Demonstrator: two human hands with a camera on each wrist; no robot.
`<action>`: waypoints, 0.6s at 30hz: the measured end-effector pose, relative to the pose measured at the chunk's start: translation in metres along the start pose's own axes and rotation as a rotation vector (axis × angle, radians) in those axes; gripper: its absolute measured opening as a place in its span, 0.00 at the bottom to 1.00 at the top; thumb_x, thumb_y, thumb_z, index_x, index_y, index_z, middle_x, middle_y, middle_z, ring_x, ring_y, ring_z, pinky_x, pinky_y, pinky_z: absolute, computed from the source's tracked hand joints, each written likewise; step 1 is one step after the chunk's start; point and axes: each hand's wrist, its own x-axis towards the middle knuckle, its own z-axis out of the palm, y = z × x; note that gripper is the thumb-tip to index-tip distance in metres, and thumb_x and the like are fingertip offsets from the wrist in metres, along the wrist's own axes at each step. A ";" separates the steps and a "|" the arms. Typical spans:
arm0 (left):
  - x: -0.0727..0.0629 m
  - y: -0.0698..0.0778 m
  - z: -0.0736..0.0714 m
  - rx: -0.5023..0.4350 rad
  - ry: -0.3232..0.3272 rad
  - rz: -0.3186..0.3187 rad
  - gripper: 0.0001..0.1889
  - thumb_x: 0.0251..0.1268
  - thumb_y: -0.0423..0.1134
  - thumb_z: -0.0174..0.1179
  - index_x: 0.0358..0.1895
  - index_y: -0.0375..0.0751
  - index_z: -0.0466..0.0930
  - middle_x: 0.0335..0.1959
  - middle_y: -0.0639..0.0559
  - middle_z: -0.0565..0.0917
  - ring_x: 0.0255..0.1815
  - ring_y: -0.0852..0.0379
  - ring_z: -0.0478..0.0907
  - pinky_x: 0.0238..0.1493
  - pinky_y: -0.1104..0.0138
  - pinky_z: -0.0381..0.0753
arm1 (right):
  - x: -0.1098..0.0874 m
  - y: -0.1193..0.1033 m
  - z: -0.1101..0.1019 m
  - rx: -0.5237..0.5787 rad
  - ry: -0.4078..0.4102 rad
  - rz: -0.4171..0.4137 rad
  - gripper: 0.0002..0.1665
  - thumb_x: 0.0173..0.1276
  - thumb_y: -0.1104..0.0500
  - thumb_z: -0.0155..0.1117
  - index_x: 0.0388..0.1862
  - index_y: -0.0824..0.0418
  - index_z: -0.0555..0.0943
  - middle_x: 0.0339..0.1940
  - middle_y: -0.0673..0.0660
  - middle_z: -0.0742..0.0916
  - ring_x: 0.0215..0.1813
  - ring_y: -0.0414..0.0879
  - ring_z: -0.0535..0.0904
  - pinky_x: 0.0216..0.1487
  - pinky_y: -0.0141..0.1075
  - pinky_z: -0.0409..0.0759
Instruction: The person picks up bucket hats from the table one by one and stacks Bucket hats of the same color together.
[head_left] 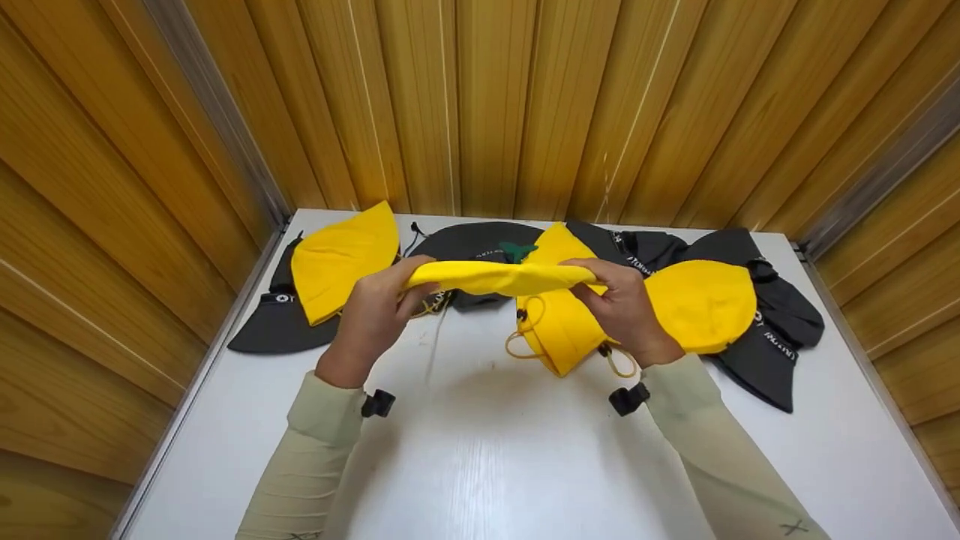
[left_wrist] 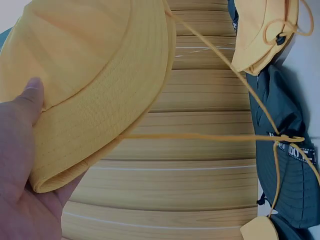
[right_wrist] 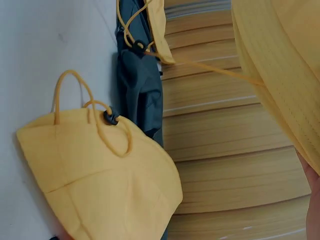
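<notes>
Both hands hold a yellow bucket hat (head_left: 502,278) above the table, folded flat and seen nearly edge-on in the head view. My left hand (head_left: 379,315) pinches one end, its thumb lying on the brim and crown of the hat (left_wrist: 95,65) in the left wrist view. The other end is gripped by my right hand (head_left: 622,306); little of that hand (right_wrist: 313,195) shows in the right wrist view. From the brim hangs a yellow chin cord (left_wrist: 215,52) that runs to a dark toggle. Behind the right hand lies another yellow hat (head_left: 562,330) with looped cords.
On the white table (head_left: 465,465), a yellow hat (head_left: 345,262) lies over a black hat (head_left: 277,326) at the left. A black hat (head_left: 480,238) lies at the back. At the right, a yellow hat (head_left: 701,307) overlaps black hats (head_left: 787,307). Wood-look panels (head_left: 487,105) enclose the table.
</notes>
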 end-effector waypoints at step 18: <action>-0.018 -0.003 -0.053 -0.185 -0.038 -0.124 0.21 0.65 0.35 0.69 0.62 0.40 0.82 0.54 0.47 0.88 0.48 0.53 0.85 0.52 0.61 0.89 | 0.008 -0.049 -0.006 -0.019 0.030 -0.021 0.19 0.65 0.65 0.73 0.55 0.65 0.86 0.49 0.57 0.92 0.46 0.45 0.87 0.55 0.23 0.83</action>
